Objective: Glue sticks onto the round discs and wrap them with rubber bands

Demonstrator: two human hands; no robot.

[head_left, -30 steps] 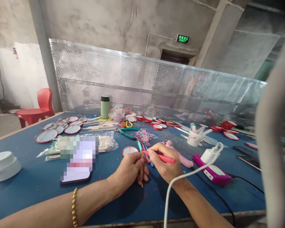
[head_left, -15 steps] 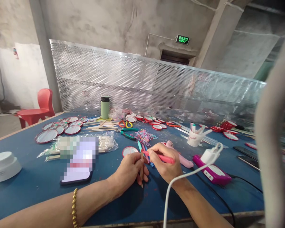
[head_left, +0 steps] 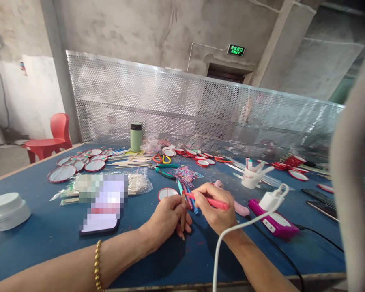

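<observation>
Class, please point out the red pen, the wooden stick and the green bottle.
Red pen [head_left: 217, 203]: head view, rear half of its barrel.
Wooden stick [head_left: 183, 221]: head view, its lower half.
Green bottle [head_left: 136, 139]: head view, middle of its body.

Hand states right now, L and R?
Left hand: closed, holding a thin wooden stick between thumb and fingers.
Right hand: closed in a writing grip, holding a red pen.

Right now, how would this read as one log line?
left hand: holds narrow brown wooden stick; right hand: holds pinkish-red pen; nearby: round red-rimmed white disc
</observation>
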